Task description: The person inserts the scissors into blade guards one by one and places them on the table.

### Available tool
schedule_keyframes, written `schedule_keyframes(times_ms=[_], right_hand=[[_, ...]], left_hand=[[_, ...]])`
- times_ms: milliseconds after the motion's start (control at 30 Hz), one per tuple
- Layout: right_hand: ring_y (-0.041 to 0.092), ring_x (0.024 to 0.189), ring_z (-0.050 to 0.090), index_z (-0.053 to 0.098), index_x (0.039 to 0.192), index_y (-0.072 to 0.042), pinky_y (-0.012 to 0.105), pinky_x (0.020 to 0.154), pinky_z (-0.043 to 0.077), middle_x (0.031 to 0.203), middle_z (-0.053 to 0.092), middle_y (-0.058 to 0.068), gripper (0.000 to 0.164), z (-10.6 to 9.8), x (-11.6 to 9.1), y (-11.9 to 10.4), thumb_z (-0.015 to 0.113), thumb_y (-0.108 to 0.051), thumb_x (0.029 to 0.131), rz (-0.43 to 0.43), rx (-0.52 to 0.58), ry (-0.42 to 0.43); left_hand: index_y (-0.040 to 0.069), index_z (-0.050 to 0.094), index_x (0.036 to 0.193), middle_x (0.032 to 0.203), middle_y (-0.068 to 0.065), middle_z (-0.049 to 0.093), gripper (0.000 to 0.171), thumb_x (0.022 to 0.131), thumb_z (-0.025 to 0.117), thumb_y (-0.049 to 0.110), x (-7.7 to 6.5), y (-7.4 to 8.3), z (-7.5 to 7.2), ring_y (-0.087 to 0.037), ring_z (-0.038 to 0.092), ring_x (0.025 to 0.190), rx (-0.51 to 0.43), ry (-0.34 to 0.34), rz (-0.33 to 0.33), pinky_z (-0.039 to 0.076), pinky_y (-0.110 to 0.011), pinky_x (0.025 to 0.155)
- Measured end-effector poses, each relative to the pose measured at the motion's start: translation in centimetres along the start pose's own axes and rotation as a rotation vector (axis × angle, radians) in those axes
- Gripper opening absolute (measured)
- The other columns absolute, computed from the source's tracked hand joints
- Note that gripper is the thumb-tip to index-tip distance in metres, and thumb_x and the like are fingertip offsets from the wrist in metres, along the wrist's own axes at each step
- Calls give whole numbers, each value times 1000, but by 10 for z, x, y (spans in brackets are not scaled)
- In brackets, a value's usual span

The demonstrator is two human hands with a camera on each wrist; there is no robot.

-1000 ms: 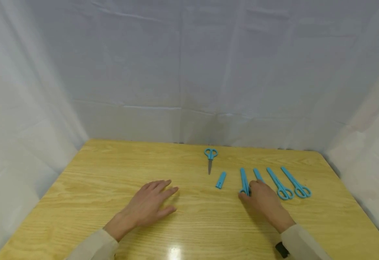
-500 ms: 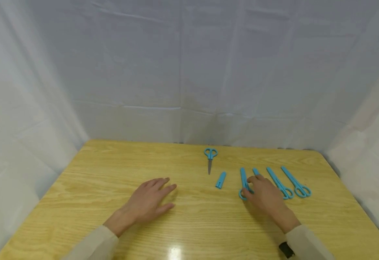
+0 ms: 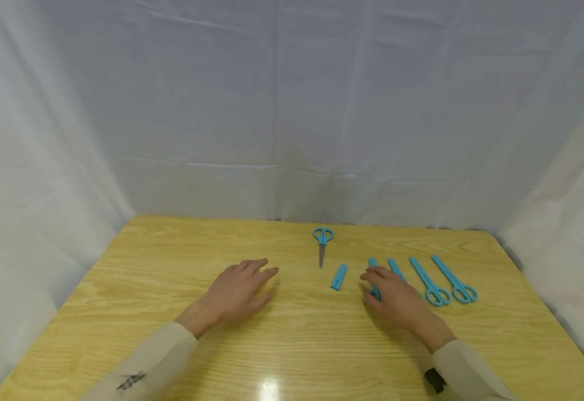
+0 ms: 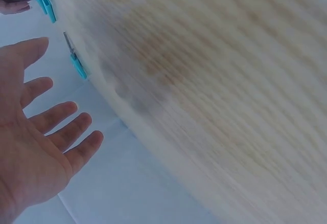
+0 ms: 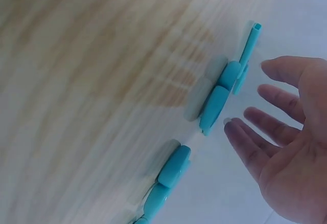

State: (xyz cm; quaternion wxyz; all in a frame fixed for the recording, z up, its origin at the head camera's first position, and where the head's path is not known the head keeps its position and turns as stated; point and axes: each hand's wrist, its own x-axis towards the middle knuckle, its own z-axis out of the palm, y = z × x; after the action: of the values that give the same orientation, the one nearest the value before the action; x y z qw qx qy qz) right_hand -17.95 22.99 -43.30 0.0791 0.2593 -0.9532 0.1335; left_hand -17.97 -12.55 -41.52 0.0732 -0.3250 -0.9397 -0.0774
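Note:
My left hand (image 3: 239, 292) hovers over the wooden table with fingers spread, holding nothing. In the left wrist view the left palm (image 4: 36, 147) and loose fingers show. My right hand (image 3: 399, 301) is held above the leftmost sheathed scissors (image 3: 373, 263) and partly hides them and the pair beside them. The right wrist view shows the right hand (image 5: 291, 137) with relaxed fingers, apart from the blue scissors handles (image 5: 214, 106). Between the hands lies a loose blue blade cover (image 3: 339, 277). Behind it lie unsheathed scissors (image 3: 323, 238), blue-handled, their metal blades pointing toward me.
To the right lie more sheathed scissors (image 3: 429, 284), and another pair (image 3: 454, 280) at the row's right end. The wooden table (image 3: 171, 250) is bordered by white sheeting (image 3: 211, 189) behind and at both sides.
My right hand has come off the scissors it was touching and shifted slightly left above them, its fingers loosening. My left hand has moved a little forward. The scissors and cover keep their arrangement.

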Motion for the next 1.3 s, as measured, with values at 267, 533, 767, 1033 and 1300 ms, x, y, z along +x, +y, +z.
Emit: schedule_keyframes(times_ms=[267,533,767,1033,1300], right_hand=[[36,121,48,58,128,-5,52,93,44,133,51,16,40,1,3,-4,66,-20,91,-8,-2,-8],[36,121,49,55,132,-6,49,85,49,136,49,15,45,8,12,-9,67,-14,90,-70,-21,-16],[38,121,48,52,135,-7,46,78,51,138,47,17,50,14,23,-13,64,1,87,-110,-32,-26],[40,120,48,53,134,-12,52,83,50,139,46,18,48,17,31,-29,59,5,89,-94,-22,-75],[33,118,51,54,133,-18,45,74,53,137,49,11,45,15,34,-41,59,0,92,-68,-164,-150]], left_hand=[[14,50,139,140,-15,46,50,94,58,36,26,-4,6,-33,47,122,19,-28,-8,43,-51,93],[14,47,140,140,-14,45,49,95,57,32,57,-2,11,-32,47,122,43,-71,-30,43,-50,94],[17,42,144,141,-9,44,50,97,53,31,88,3,20,-29,45,124,58,-123,-66,43,-47,95],[15,44,142,138,-9,47,51,95,58,30,112,6,35,-29,47,122,41,-113,-100,45,-45,93],[16,45,141,135,-10,49,50,93,59,19,137,10,38,-31,49,118,38,-59,-125,47,-47,88]])
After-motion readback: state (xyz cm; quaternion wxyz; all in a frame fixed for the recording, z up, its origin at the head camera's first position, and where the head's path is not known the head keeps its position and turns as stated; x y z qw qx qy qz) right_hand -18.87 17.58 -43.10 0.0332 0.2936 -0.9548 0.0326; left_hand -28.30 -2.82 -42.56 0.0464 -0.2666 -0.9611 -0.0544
